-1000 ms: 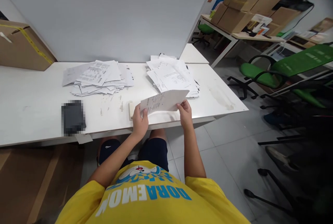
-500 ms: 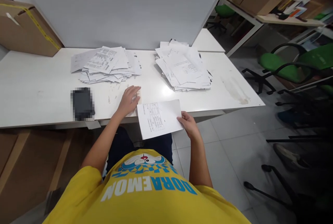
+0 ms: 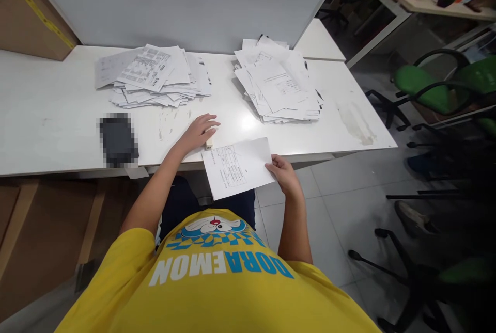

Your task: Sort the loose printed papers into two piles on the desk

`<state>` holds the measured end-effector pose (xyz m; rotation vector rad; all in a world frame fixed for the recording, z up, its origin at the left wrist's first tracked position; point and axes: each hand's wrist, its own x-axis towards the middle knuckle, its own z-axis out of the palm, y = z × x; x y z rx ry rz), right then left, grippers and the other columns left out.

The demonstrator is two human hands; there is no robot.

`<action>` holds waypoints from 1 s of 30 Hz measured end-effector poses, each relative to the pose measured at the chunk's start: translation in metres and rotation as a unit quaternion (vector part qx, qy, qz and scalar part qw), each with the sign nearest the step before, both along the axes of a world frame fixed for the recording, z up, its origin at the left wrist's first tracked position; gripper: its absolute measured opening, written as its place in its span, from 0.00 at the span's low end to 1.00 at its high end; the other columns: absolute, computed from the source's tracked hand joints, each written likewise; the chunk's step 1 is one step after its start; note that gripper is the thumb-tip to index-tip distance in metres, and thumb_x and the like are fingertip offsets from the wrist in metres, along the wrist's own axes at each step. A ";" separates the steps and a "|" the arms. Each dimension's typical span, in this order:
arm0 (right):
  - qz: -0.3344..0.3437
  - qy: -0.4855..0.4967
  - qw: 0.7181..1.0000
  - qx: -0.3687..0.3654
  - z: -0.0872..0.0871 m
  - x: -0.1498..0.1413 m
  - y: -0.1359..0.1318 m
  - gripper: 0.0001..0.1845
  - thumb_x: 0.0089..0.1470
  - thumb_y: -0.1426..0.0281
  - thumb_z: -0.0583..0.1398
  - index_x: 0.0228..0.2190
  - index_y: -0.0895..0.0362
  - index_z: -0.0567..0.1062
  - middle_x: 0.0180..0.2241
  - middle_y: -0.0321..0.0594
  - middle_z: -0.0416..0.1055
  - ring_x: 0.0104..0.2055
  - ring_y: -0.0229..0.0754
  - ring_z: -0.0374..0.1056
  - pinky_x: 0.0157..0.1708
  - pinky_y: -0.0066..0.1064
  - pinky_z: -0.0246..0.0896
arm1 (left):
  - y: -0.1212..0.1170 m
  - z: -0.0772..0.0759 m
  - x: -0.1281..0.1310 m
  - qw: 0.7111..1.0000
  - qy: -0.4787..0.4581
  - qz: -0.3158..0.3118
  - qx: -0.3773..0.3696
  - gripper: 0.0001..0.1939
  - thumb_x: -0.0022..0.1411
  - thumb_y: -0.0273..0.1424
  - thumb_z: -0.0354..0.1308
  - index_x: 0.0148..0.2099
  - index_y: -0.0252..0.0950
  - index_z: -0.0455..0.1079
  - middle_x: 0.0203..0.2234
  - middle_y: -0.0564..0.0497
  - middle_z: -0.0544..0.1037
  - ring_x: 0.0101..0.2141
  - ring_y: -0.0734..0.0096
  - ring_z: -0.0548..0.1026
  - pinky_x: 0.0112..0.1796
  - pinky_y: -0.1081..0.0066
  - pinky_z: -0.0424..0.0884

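My right hand pinches the right edge of a few printed white sheets, thumb on top. The sheets jut over the front edge of the desk, above my lap. At their upper left corner is a small cream stapler, mostly covered by my left hand. The fingers of that hand reach over the stapler and point right, with its near end showing below them. Behind lie two untidy paper piles, a left pile and a right pile.
A white desk spans the view, with a grey partition behind it. On the left are a blurred-out dark object and a cardboard box. Green chairs stand to the right on the tiled floor.
My left hand has shifted slightly right, and the stapler's near end now shows beside the sheets' corner. My right hand still holds the sheets. The whole view has tilted a little downward.
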<state>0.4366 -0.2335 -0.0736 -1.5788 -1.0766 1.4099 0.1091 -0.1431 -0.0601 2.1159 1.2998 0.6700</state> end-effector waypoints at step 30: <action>-0.026 -0.046 0.998 -0.025 0.003 -0.004 -0.001 0.16 0.40 0.61 0.63 0.34 0.53 0.74 0.26 0.35 0.71 0.33 0.44 0.67 0.34 0.35 0.62 | 0.005 0.001 -0.001 0.998 0.050 -0.037 -0.017 0.20 0.73 0.42 0.44 0.51 0.46 0.76 0.68 0.55 0.58 0.71 0.52 0.47 0.69 0.44 0.39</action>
